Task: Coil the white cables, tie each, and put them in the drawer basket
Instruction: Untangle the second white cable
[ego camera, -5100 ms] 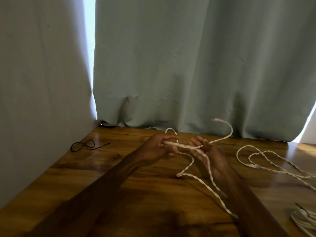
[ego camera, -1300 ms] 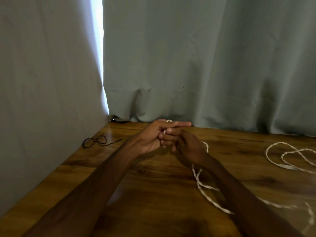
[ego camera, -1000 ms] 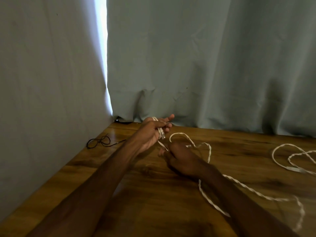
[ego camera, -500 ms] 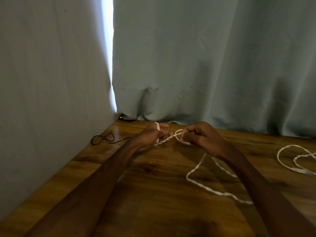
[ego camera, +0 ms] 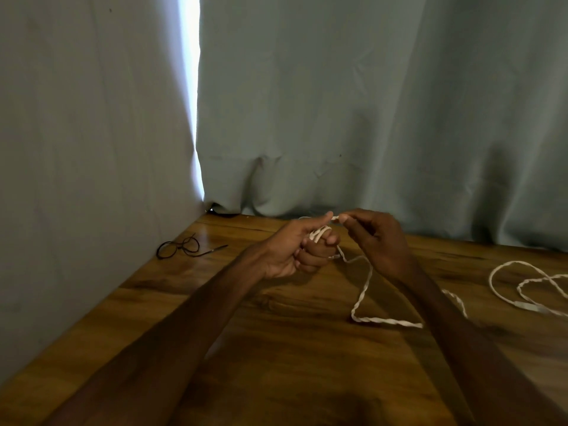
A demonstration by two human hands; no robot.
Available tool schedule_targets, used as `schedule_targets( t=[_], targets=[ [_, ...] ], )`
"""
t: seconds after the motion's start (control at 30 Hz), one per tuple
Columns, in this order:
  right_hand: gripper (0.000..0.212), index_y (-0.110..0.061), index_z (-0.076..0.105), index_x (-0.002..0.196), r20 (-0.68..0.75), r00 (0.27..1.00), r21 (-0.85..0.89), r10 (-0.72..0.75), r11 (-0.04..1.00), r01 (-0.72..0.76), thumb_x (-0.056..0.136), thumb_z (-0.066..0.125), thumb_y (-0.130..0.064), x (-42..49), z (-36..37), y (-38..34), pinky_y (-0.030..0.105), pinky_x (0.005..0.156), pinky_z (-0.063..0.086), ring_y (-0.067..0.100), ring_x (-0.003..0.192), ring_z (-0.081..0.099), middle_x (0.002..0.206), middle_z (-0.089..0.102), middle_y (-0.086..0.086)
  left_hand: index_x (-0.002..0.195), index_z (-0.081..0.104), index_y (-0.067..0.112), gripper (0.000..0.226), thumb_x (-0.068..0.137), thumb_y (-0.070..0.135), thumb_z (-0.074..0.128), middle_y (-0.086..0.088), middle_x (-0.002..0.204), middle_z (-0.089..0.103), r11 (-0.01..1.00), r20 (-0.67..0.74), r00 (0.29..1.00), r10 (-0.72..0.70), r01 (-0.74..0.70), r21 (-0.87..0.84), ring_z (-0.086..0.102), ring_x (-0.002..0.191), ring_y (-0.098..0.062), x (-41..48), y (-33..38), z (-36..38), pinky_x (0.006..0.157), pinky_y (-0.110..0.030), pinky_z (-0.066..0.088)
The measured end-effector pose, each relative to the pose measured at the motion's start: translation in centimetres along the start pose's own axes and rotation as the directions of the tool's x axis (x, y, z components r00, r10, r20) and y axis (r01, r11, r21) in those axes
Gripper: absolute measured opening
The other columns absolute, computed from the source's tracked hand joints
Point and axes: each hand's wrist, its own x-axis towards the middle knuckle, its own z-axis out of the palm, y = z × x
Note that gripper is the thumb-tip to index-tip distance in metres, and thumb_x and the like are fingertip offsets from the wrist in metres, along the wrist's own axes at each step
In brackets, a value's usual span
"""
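A twisted white cable (ego camera: pixel 362 295) runs from my hands down onto the wooden table (ego camera: pixel 292 348). My left hand (ego camera: pixel 295 250) is closed around a few turns of it wound over the fingers. My right hand (ego camera: pixel 373 238) pinches the cable just beside the left fingertips, near the back of the table. The cable's loose tail trails to the right under my right forearm. A second white cable (ego camera: pixel 528 287) lies in loops at the right edge. No drawer basket is in view.
A pair of dark-rimmed glasses (ego camera: pixel 181 245) lies at the table's back left corner. Grey curtains (ego camera: pixel 338 118) hang close behind and to the left of the table, with a bright gap between them.
My right hand has lifted the cable up to the left fingertips, adding a turn over the left fingers. The loose length on the table has shortened and drawn closer.
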Motion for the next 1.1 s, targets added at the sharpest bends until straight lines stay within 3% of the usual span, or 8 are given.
schedule_targets(
  t=[0.1,0.23,0.33,0.43,0.6,0.83,1.0,1.1],
  targets=[
    [0.032,-0.011,0.076,0.095,0.150,0.986,0.074,0.080,0.993,-0.092,0.104,0.051,-0.029,-0.8,1.4,0.8,0.025,0.056,0.042,0.003,0.051,0.054,0.058,0.063,-0.008,0.106,0.072,0.009,0.045,0.108,0.034,0.034,0.011,0.057,0.018,0.995,0.037,0.997,0.072,-0.069,-0.077,0.013,0.044,-0.004,0.1,0.2,0.1,0.039,-0.016,0.022],
    [0.036,-0.025,0.067,0.086,0.282,0.950,-0.001,0.134,0.990,-0.140,0.105,0.042,-0.008,-1.8,3.9,-0.3,0.024,0.051,0.044,0.005,0.048,0.058,0.061,0.066,0.000,0.142,0.044,-0.012,0.045,0.106,0.011,0.033,0.010,0.065,0.041,0.964,-0.059,0.984,0.170,-0.178,-0.196,0.024,0.046,-0.003,0.4,-0.2,-0.3,0.046,-0.016,0.025],
    [0.023,-0.022,0.062,0.090,0.434,0.883,-0.140,0.177,0.982,-0.128,0.103,0.046,-0.013,-3.0,5.2,-1.4,0.041,0.058,0.053,0.008,0.059,0.061,0.072,0.066,0.001,0.115,0.063,-0.012,0.031,0.100,0.001,0.038,0.001,0.086,0.054,0.935,-0.223,0.931,0.289,-0.324,-0.144,0.038,0.050,-0.002,0.8,-0.1,-0.7,0.049,-0.017,0.030],
    [0.021,-0.022,0.063,0.106,0.490,0.864,-0.215,0.114,0.977,-0.007,0.107,0.043,-0.025,-3.3,5.7,-2.7,0.034,0.072,0.052,0.005,0.078,0.061,0.087,0.065,-0.007,0.068,0.078,0.010,0.055,0.101,-0.002,0.036,-0.009,0.101,0.044,0.930,-0.338,0.886,0.319,-0.362,-0.070,0.038,0.059,-0.007,0.6,-0.1,-1.6,0.050,-0.017,0.032],
    [0.027,-0.026,0.070,0.098,0.517,0.851,-0.215,0.093,0.976,0.024,0.106,0.045,-0.026,-2.6,5.5,-3.3,0.021,0.064,0.049,0.001,0.073,0.064,0.083,0.070,-0.008,0.116,0.065,0.000,0.033,0.103,-0.003,0.035,-0.005,0.072,0.064,0.922,-0.522,0.819,0.240,-0.360,-0.140,0.055,0.051,-0.005,0.3,0.0,-4.2,0.044,-0.016,0.046],
    [0.024,-0.025,0.073,0.086,0.468,0.882,-0.267,0.054,0.960,0.082,0.100,0.054,-0.025,-1.6,3.9,-3.6,0.017,0.057,0.041,0.004,0.066,0.061,0.075,0.069,-0.007,0.103,0.059,0.002,0.030,0.099,-0.017,0.035,-0.018,0.105,0.068,0.955,-0.663,0.687,0.297,-0.215,0.205,0.064,0.070,-0.024,0.6,-0.4,-4.1,0.064,-0.029,0.054],
    [0.014,-0.020,0.072,0.087,0.323,0.946,-0.333,-0.039,0.930,0.152,0.095,0.063,-0.026,-0.9,3.0,-2.8,0.033,0.058,0.043,0.009,0.063,0.058,0.072,0.066,-0.005,0.135,0.047,0.004,0.036,0.100,-0.002,0.047,-0.006,0.066,0.068,0.802,-0.535,0.750,0.389,0.010,0.597,0.061,0.049,-0.012,0.5,-1.5,-4.7,0.051,-0.023,0.048],
    [0.011,-0.025,0.069,0.090,0.255,0.963,-0.357,-0.087,0.917,0.178,0.096,0.064,-0.032,-0.8,2.0,-1.8,0.027,0.056,0.037,0.004,0.062,0.056,0.070,0.064,-0.012,0.097,0.066,0.007,0.021,0.104,0.013,0.048,-0.003,0.052,0.055,0.732,-0.387,0.855,0.346,0.013,0.682,0.042,0.040,-0.014,0.1,-1.3,-3.7,0.042,-0.024,0.032]
  ],
)
